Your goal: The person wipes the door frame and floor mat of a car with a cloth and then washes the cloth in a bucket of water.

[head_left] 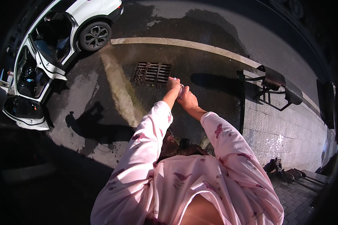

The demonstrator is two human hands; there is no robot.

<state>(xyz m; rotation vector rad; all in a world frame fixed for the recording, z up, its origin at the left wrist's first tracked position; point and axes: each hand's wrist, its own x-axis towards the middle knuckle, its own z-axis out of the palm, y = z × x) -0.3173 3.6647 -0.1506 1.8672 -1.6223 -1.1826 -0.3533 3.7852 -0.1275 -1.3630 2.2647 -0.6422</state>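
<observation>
My left hand and my right hand are close together in front of me at arm's length. Between them shows a small pinkish, partly shiny object; the fingers hide much of it, and I cannot tell exactly what it is. Both hands are closed around it. Just beyond my left hand, a slotted metal drain grate is set in wet, dark pavement. Pink sleeves with a dark pink print cover my forearms.
A white car with opened doors stands at the upper left. A pale painted line crosses the pavement. Dark metal barrier-like frames are at the right, beside light paving. Dark items lie at the lower right. My shadow falls leftward.
</observation>
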